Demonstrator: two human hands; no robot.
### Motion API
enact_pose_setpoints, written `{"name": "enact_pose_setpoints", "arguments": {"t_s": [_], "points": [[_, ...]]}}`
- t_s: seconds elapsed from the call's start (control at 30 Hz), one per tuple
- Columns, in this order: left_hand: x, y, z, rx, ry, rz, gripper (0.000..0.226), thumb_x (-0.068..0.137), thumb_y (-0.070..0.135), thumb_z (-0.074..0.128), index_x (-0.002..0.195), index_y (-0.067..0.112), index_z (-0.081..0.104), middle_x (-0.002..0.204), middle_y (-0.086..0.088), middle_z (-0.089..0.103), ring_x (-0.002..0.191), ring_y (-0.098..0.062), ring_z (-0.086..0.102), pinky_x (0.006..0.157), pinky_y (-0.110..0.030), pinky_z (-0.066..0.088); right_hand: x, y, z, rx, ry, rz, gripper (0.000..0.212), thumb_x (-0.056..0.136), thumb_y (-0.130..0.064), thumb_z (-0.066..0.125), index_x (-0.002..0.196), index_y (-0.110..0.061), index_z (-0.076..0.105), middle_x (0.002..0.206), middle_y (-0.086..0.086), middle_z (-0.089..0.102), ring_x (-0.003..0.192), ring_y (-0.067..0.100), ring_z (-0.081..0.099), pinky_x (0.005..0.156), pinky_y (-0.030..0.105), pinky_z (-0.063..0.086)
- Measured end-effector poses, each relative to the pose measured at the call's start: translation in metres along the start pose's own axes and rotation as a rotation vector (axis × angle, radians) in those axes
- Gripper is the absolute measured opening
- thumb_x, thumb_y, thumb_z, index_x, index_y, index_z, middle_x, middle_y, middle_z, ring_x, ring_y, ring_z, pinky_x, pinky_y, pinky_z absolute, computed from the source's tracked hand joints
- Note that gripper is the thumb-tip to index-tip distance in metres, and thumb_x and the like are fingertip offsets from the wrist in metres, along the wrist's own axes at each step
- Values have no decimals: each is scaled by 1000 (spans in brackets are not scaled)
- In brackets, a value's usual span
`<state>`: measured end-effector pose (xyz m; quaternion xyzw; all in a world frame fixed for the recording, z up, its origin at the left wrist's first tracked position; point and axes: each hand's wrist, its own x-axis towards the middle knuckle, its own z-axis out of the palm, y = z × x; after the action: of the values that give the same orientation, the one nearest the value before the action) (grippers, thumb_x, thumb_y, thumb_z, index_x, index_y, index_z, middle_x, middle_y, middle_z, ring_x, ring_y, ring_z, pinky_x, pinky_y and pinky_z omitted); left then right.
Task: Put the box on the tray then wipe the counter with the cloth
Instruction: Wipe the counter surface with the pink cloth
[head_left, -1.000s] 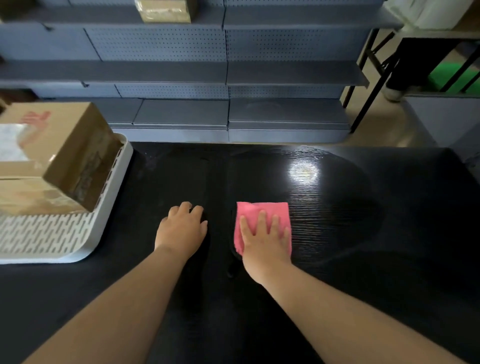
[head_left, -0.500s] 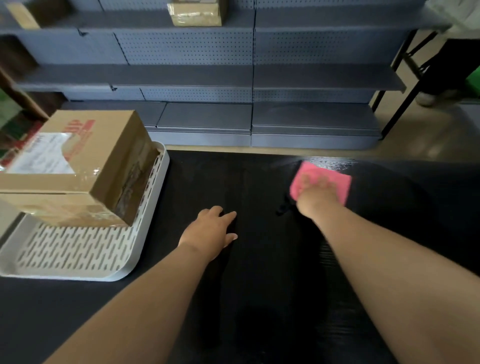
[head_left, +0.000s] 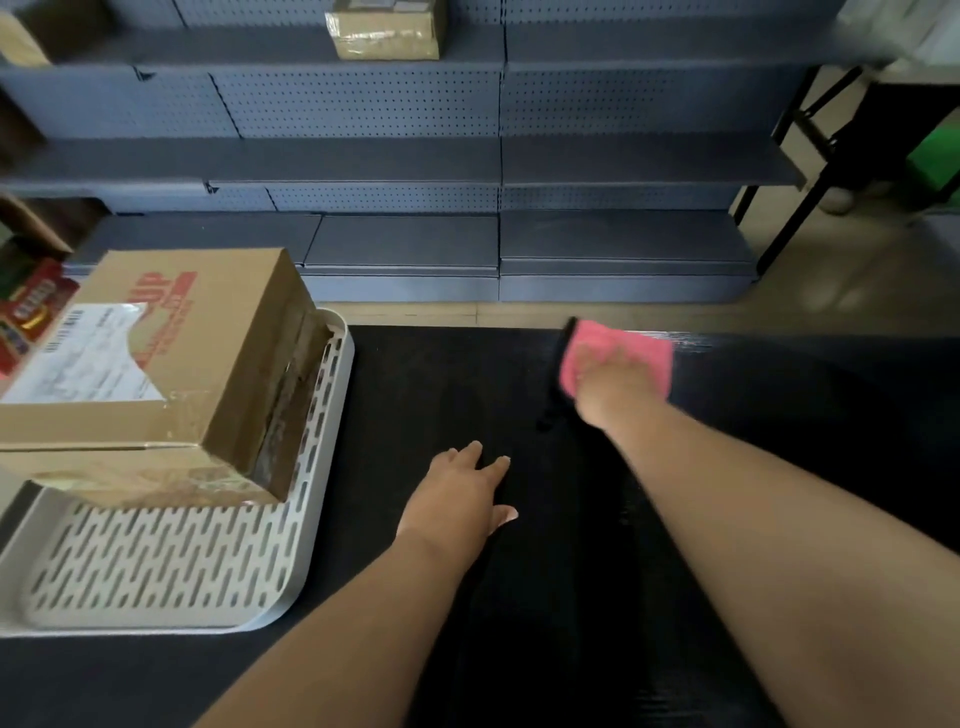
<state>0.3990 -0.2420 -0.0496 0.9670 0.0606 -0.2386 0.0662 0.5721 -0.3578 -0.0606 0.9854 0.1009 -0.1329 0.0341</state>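
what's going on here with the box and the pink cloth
A person is wiping a black counter. Their right hand presses a pink cloth flat near the counter's far edge; it looks blurred, so it is likely mid-stroke. The left hand rests open on the counter, holding nothing. The cardboard box already sits on the white slotted tray at the left, so only the wiping remains.
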Motion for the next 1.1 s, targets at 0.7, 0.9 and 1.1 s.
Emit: {"name": "enact_pose_setpoints", "arguments": {"t_s": [0.7, 0.9, 1.1], "points": [[6, -3, 10, -27, -20, 30, 65, 97, 46, 39, 152, 27, 9, 160, -7, 5, 147, -30, 10, 119, -40, 20, -6, 62, 26, 88, -114, 186, 45, 97, -27, 44, 141, -18, 45, 150, 14, 38, 135, 33, 39, 113, 41, 31], [-1, -1, 0, 33, -16, 17, 65, 97, 45, 39, 152, 27, 8, 160, -7, 7, 146, -30, 12, 116, -37, 22, -46, 40, 32, 155, -257, 521, 62, 99, -23, 29, 152, -27, -3, 157, 22, -12, 141, 52, -6, 110, 65, 3], [-4, 6, -1, 45, -7, -19, 65, 97, 47, 39, 152, 29, 10, 160, -5, 10, 145, -27, 16, 113, -36, 29, -89, 36, 44, 175, -215, 129, 59, 99, -36, 30, 151, -36, 3, 161, 12, -6, 145, 43, 0, 115, 58, 9]]}}
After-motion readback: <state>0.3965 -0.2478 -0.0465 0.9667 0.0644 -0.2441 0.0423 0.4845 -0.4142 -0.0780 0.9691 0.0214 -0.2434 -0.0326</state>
